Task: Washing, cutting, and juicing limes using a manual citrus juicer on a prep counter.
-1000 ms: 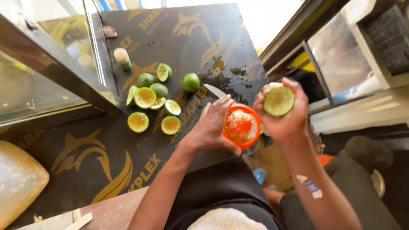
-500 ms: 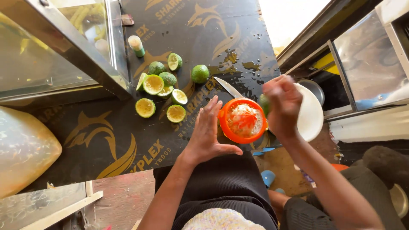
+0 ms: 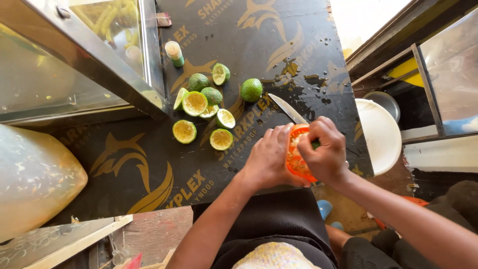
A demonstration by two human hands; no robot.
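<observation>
left hand (image 3: 269,159): curled around round orange plastic juicer (image 3: 297,158), steadying it at board's near right edge
right hand (image 3: 326,152): closed, pressing a mostly hidden green lime half (image 3: 315,144) onto juicer
far left: cut green lime halves (image 3: 195,103)

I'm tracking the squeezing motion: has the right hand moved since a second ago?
Yes. The right hand has come down from beside the orange juicer onto its top, closer to the knife, pressing opposite the left hand.
</observation>
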